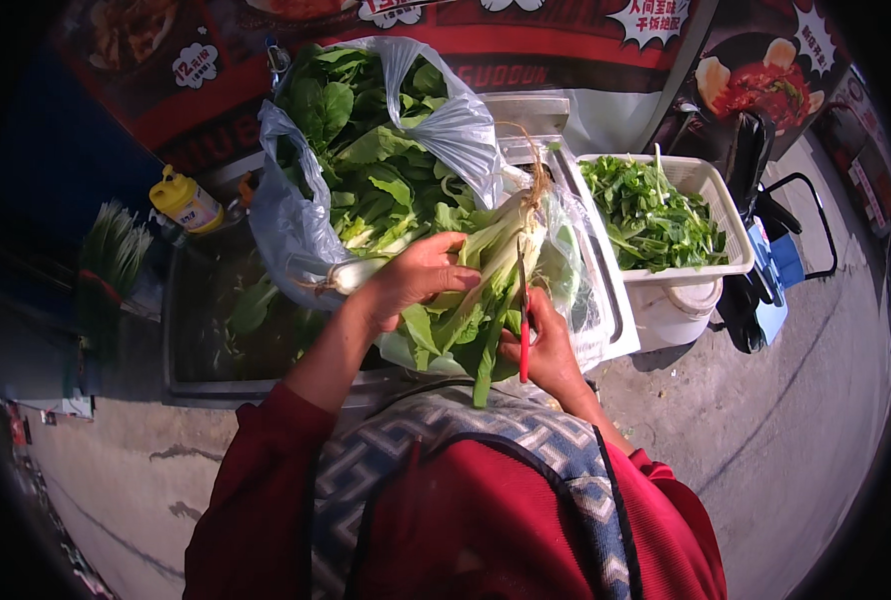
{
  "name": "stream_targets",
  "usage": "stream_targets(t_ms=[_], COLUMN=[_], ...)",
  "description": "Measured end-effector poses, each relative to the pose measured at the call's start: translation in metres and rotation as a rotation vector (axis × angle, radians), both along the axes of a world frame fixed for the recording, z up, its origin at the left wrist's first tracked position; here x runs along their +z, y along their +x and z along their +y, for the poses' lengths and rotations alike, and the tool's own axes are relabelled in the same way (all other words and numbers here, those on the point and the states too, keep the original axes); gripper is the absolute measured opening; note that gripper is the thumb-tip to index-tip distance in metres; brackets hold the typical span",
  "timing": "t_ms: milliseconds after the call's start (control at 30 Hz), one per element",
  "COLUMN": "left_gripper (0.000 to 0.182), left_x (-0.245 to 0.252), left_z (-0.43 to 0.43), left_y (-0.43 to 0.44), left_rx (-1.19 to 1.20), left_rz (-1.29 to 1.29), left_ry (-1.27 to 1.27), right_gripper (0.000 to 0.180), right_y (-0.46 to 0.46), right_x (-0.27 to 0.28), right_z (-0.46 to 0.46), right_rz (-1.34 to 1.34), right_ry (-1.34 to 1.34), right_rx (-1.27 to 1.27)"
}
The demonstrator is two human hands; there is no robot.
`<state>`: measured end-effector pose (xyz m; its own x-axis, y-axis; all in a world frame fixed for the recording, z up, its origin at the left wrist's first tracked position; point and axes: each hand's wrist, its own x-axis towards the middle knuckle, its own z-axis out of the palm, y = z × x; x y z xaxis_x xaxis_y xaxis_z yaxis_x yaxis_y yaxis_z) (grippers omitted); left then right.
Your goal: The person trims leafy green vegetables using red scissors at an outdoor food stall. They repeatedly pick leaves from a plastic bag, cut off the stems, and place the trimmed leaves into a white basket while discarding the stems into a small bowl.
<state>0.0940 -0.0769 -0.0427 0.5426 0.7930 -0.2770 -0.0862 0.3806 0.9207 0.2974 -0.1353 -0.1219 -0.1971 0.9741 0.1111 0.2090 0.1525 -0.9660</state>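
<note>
My left hand (pixel 419 281) grips a leafy green plant (pixel 483 259), its pale stalks and brown stringy roots tilted up to the right. In my right hand (pixel 550 345) is a pair of scissors with red handles (pixel 524 349); the dark blades point away from me and lie against the stalks. Some of my right fingers are hidden by the leaves. Just beyond my left hand a bluish plastic bag (pixel 295 229) stands open, full of leafy greens (pixel 385 176). One more white root end (pixel 348 276) pokes out by my left wrist.
On the right, a white plastic basket (pixel 738 251) of cut greens (pixel 655 217) rests above a white bucket (pixel 663 322). A metal sink (pixel 213 388) with loose leaves lies left. Behind it stands a yellow bottle (pixel 190 202); farther left is a tied bundle of thin green stalks (pixel 112 255).
</note>
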Motion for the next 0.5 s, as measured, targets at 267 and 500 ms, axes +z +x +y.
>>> stream_targets(t_ms=[267, 500], left_gripper=[0.049, 0.035], left_x=[-0.039, -0.05], left_z=[-0.023, -0.036], left_y=[0.02, 0.049], left_rx=[-0.035, -0.026], left_rz=[-0.142, 0.474], left_ry=[0.004, 0.812], right_gripper=[0.046, 0.043], right_y=[0.013, 0.068], right_x=[0.014, 0.0], right_z=[-0.019, -0.041], right_rz=[-0.085, 0.334], right_ry=[0.133, -0.283], right_rx=[0.153, -0.135])
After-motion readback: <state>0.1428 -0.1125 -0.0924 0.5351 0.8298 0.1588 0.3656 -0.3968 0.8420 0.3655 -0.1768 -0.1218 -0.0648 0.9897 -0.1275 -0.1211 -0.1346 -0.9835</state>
